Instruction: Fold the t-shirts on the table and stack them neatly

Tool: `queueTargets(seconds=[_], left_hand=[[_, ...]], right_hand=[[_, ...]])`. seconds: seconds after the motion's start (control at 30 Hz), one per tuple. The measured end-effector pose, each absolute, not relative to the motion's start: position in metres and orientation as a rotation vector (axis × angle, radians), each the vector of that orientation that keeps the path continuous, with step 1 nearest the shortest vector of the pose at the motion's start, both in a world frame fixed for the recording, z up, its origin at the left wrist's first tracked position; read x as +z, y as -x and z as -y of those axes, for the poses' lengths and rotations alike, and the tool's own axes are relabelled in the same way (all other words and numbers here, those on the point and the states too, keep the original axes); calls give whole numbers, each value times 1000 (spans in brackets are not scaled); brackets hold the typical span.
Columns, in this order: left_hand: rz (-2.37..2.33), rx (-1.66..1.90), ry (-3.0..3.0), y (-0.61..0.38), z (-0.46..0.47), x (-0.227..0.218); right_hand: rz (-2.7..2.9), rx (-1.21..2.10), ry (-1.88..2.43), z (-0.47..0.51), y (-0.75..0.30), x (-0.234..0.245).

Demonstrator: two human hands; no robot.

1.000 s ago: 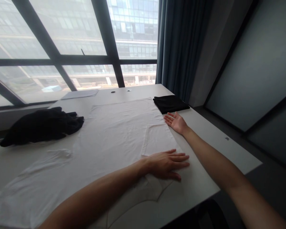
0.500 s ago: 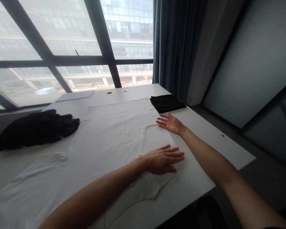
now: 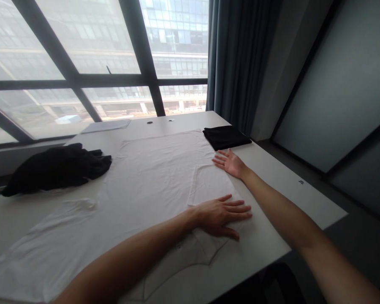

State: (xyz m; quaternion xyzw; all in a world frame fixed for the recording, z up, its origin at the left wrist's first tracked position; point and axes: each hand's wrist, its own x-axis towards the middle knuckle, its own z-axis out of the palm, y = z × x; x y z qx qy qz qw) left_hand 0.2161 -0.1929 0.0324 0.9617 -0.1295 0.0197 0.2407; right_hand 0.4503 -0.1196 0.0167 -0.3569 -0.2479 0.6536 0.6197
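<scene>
A white T-shirt (image 3: 155, 177) lies spread over the white table, its sleeve at the right folded inward and its neckline toward the near edge. Palm down, my left hand (image 3: 220, 214) rests on the folded sleeve side with fingers apart. Farther back, my right hand (image 3: 230, 163) lies palm up, fingers stretched out, its fingertips at the shirt's right edge. Just behind that hand is a folded black cloth (image 3: 226, 137). My left forearm hides part of the shirt's near portion.
A crumpled black garment (image 3: 58, 169) sits on the table's left side. Light sheets (image 3: 106, 126) lie by the window. A blue curtain (image 3: 240, 63) hangs behind the table (image 3: 272, 177), and a dark chair (image 3: 281, 280) stands below its near edge.
The view has shifted slightly, moving the scene a little to the right. My left hand's fingers, thumb included, are spread a bit wider on the shirt; my right hand stays at its edge.
</scene>
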Motion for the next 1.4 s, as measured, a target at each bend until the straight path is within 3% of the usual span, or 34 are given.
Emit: queueTargets(seconds=[0.1, 0.4, 0.77, 0.87, 1.03, 1.23, 1.4], left_hand=[[372, 82, -2642, -216, 193, 31], [357, 71, -2678, -216, 195, 33], [383, 76, -2686, -217, 194, 31], [378, 72, -2689, -216, 194, 30], [377, 75, -2689, -216, 194, 32], [361, 56, -2689, -216, 194, 33], [373, 80, -2687, -216, 195, 30]], right_hand=[[472, 1290, 797, 118, -456, 19], [844, 1909, 775, 131, -407, 27], [351, 1256, 693, 112, -462, 20], [433, 1299, 641, 118, -460, 23], [614, 1647, 757, 116, -450, 15], [385, 1320, 816, 103, -461, 5], [415, 1250, 758, 115, -460, 16]])
